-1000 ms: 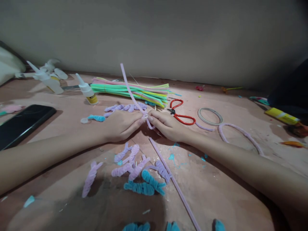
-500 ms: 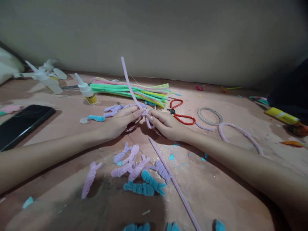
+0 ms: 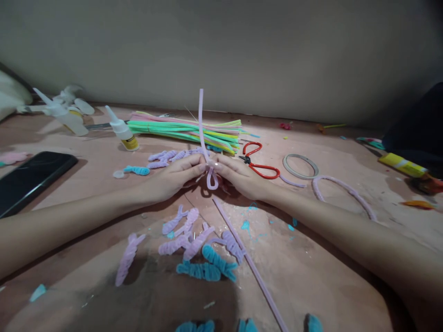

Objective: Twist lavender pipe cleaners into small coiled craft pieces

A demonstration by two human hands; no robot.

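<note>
A lilac pipe cleaner (image 3: pixel 201 115) is pinched between my two hands, its long end standing up and a small loop hanging below the fingertips. My left hand (image 3: pixel 182 174) grips it from the left, thumb and fingers pressed together. From the other side my right hand (image 3: pixel 235 174) closes on it too, thumb almost touching the left one. Just nearer to me lie wound pink pieces (image 3: pixel 199 242), wound teal pieces (image 3: pixel 204 271) and a straight lilac pipe cleaner (image 3: pixel 256 276). Behind my hands rest wound purple pieces (image 3: pixel 166 158).
Behind lies a bundle of coloured pipe cleaners (image 3: pixel 166 131). Left are a glue bottle (image 3: pixel 122 131), another bottle (image 3: pixel 69 121) and a black phone (image 3: pixel 38 180). Right are red-handled scissors (image 3: pixel 263 169), a tape ring (image 3: pixel 300 174), a curved lilac strip (image 3: pixel 349 188) and a yellow tube (image 3: pixel 403 165). A wall rises behind.
The standing end of the pipe cleaner has swung right and is nearly vertical. Its lower loop now shows open between my hands. My hands stay close together.
</note>
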